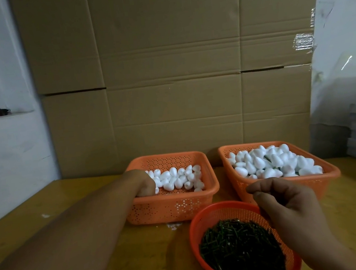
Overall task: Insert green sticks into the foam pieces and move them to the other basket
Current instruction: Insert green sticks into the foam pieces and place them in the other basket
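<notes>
I'm digging my left hand into the foam pieces in the left basket, grip hidden; my right hand, fingers curled, pinch contents unclear, is hovering over the green sticks. Fumbling blind risks scattering foam.

the left hand reaches into the left basket among white foam pieces. the right hand hovers with curled fingers over the round basket of green sticks.
</notes>
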